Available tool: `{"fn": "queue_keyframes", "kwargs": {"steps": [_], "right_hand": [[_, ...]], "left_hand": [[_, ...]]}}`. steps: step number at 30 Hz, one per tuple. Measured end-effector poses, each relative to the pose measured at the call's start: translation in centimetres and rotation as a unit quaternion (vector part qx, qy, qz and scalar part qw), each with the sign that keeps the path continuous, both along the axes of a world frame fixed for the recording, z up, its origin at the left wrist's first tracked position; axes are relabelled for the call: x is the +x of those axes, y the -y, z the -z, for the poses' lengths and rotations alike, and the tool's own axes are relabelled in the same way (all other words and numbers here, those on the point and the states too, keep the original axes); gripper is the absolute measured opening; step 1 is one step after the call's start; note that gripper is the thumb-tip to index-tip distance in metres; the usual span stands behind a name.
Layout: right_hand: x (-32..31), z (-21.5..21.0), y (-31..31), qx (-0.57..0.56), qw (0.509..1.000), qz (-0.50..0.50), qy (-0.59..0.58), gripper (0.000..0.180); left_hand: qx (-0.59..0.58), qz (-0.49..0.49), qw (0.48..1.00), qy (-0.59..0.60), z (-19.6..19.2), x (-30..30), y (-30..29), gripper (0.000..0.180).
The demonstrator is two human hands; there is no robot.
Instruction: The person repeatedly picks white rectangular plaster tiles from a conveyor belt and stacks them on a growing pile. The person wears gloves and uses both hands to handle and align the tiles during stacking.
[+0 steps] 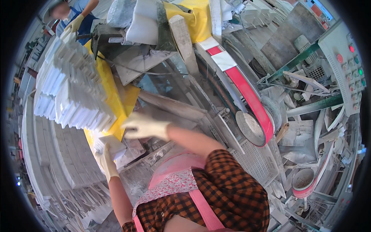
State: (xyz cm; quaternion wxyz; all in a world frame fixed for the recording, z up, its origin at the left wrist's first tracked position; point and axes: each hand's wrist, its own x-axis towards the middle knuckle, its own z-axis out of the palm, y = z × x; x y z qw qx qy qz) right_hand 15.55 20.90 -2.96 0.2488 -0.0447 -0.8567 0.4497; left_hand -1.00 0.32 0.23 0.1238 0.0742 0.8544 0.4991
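Observation:
My left hand (105, 161), in a pale glove, grips a white stone tile (109, 145) from below, near the low corner of a big stack of white stone tiles (71, 89). My right hand (142, 126), also gloved, reaches left with fingers spread toward the stack's lower edge, just above the held tile; whether it touches the stack I cannot tell. The stack rests on a yellow sheet (116, 98).
A red conveyor belt (247, 92) carrying a white tile (223, 60) runs down to a round roller (251, 127). A control panel (346, 65) with coloured buttons stands at the right. A second person's gloved hand (74, 24) reaches in at the top left. More tile rows (58, 154) lie lower left.

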Motion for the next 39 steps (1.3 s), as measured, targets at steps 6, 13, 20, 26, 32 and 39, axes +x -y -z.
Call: {"fn": "queue_keyframes", "kwargs": {"steps": [6,13,20,26,32,39], "right_hand": [[17.9,0.8,-20.8,0.198,0.893,0.402,-0.048,0.023],[27.0,5.2,-31.3,0.277,0.759,0.507,0.301,0.053],[30.4,5.7,-27.8,0.292,0.783,0.481,0.265,0.054],[34.6,4.0,-24.4,0.292,0.816,0.430,0.254,0.050],[40.2,-1.6,-23.2,0.202,0.878,0.316,0.298,0.073],[38.0,1.7,-19.1,0.410,0.726,0.339,0.435,0.065]], "left_hand": [[-0.049,-0.004,0.999,-0.005,-1.3,1.4,0.0,0.081],[-0.061,-0.013,0.998,-0.005,1.5,-2.0,1.1,0.077],[-0.009,0.008,1.000,0.014,1.7,-1.5,2.1,0.072],[-0.016,0.017,1.000,0.004,0.3,0.4,1.1,0.082],[-0.032,0.016,0.999,0.016,-0.3,0.3,0.4,0.083],[0.023,0.027,0.999,-0.012,-0.1,0.9,0.5,0.069]]}}
